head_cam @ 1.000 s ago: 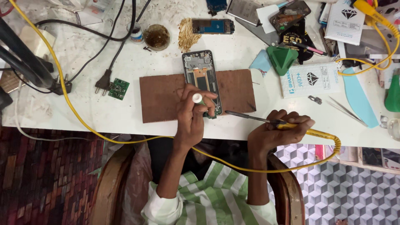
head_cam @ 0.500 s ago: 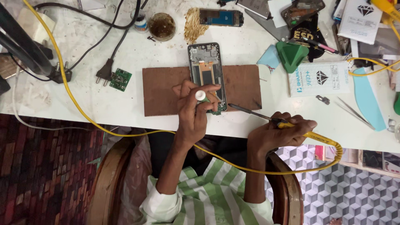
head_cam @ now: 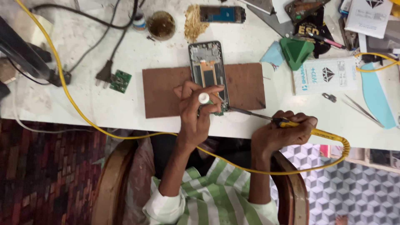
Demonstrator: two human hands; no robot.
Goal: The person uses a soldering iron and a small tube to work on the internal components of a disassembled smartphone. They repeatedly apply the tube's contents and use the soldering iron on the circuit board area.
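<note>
On the brown board point(head_cam: 246, 85) at the middle of the white tabletop point(head_cam: 125, 112) lies an opened phone point(head_cam: 207, 71). Left hand point(head_cam: 196, 114) covers its near end, clamped on a small white tube point(head_cam: 203, 98). Right hand point(head_cam: 283, 131), off the board's right corner, grips a yellow-corded soldering iron point(head_cam: 258, 115). Left of the board: green circuit board point(head_cam: 121, 81), plug point(head_cam: 104, 73).

Left hand point(head_cam: 196, 110) on opened phone point(head_cam: 208, 75) — right hand point(head_cam: 281, 133) grips soldering iron point(head_cam: 266, 118)
</note>
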